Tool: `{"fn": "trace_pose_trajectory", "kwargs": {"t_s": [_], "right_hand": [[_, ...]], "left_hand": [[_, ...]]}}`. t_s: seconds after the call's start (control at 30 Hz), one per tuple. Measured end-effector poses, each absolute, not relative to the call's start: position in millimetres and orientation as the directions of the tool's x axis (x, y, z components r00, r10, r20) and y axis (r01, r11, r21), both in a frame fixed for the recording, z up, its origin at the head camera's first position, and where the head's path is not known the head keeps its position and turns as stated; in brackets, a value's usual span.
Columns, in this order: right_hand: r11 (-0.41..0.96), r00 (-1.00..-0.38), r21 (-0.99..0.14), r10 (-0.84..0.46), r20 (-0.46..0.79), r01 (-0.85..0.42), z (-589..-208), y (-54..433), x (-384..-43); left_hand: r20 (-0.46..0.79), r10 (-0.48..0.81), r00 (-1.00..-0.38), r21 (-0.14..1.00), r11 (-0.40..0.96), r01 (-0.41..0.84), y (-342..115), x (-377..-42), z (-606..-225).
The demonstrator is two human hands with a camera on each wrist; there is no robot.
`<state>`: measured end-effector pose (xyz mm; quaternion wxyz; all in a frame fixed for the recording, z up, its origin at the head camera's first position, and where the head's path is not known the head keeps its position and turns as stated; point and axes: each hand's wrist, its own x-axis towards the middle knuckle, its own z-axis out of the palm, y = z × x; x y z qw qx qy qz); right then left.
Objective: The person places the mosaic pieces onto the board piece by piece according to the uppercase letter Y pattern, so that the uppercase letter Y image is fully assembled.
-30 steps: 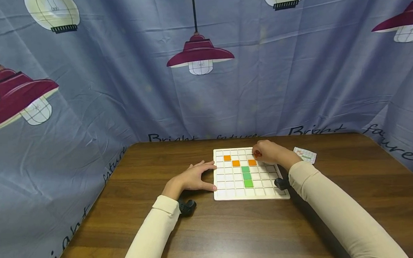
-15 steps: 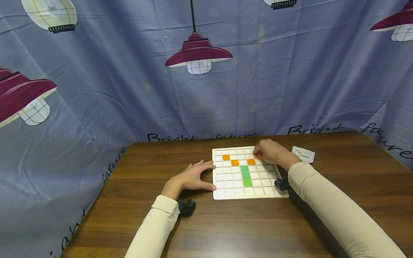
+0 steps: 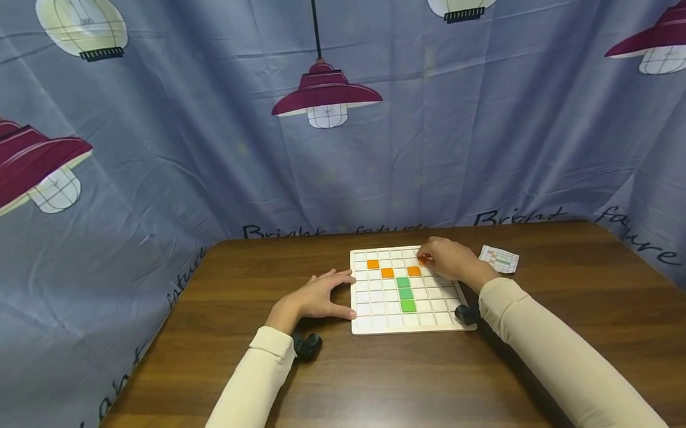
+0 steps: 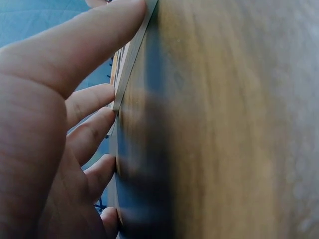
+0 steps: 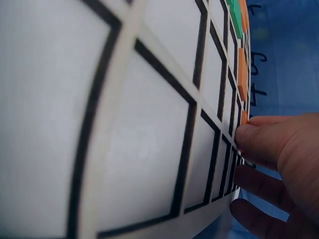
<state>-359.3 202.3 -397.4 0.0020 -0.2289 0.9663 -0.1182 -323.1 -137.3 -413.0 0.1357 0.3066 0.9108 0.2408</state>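
A white grid board (image 3: 382,327) lies flat on the table. Orange tiles (image 3: 373,264) and green tiles (image 3: 405,293) sit in some of its cells. At the board's left edge rests my left hand (image 3: 319,297), thumb and fingers spread; in the left wrist view the thumb (image 4: 99,40) touches the board's side. Near the far right corner, my right hand (image 3: 450,258) pinches an orange tile (image 3: 422,261) at a cell of the grid. In the right wrist view the thumb (image 5: 254,135) is against that tile, which the fingers partly cover.
A small card (image 3: 499,259) with a printed coloured grid lies on the table right of the board, beyond the right wrist. Behind the wooden table (image 3: 339,386) hangs a blue curtain (image 3: 341,176) with lamp prints. Each wrist carries a black device (image 3: 307,346).
The orange tile in my right hand has gone from tilted within the fingers down to a board cell. My left hand has stayed at the board's edge. The head view shifted slightly.
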Motion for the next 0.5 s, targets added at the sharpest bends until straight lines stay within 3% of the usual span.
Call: {"fn": "trace_pose_trajectory", "kwargs": {"t_s": [0.3,0.5], "right_hand": [[0.874,-0.905,-0.240,-0.420,0.061,-0.422,-399.5,202.3,-356.4],[0.896,-0.936,-0.274,-0.340,0.085,-0.350,-397.0,211.1,-351.4]], "left_hand": [[-0.097,0.624,-0.776,0.533,0.690,0.489,-140.5,-320.0,-411.2],[-0.072,0.617,-0.784,0.498,0.703,0.508,-136.3,-320.8,-413.4]]}}
